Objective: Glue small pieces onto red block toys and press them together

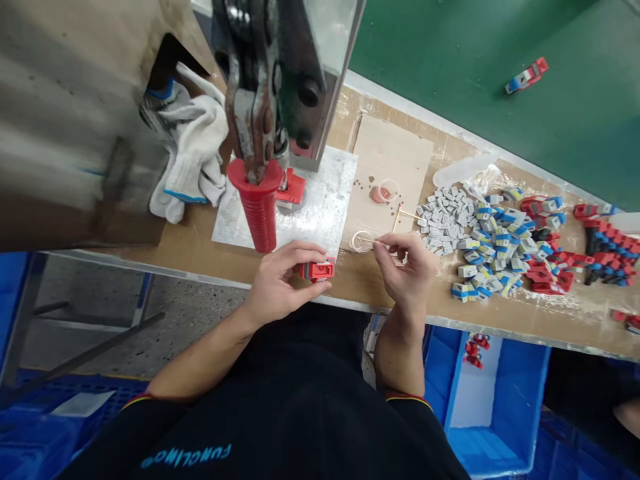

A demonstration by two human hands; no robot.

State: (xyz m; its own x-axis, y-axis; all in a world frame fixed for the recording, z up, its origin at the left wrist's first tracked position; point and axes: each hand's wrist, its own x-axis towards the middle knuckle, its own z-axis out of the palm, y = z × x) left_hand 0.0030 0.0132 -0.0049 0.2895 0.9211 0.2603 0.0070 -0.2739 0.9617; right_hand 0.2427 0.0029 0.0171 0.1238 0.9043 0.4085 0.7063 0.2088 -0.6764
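Observation:
Between the thumb and fingers of my left hand (287, 283) is a red toy part (320, 269), held over the bench's front edge. My right hand (406, 263) pinches a thin wooden stick (367, 240), whose far end is over a small round clear lid or dish (361, 241). Behind that, a small cup with red material (385, 193) stands on a cardboard sheet (370, 147). Another stick (397, 219) lies near a pile of small grey pieces (447, 217). A red part (293, 188) sits beneath the press, beside its red handle (257, 210).
White gloves (195, 147) lie at the left by a metal housing (75, 120). Blue-and-grey pieces (493, 247) and red parts (550, 273) are heaped at the right. A blue bin (517, 407) is below the bench. One toy part (527, 76) lies on the green surface (450, 60).

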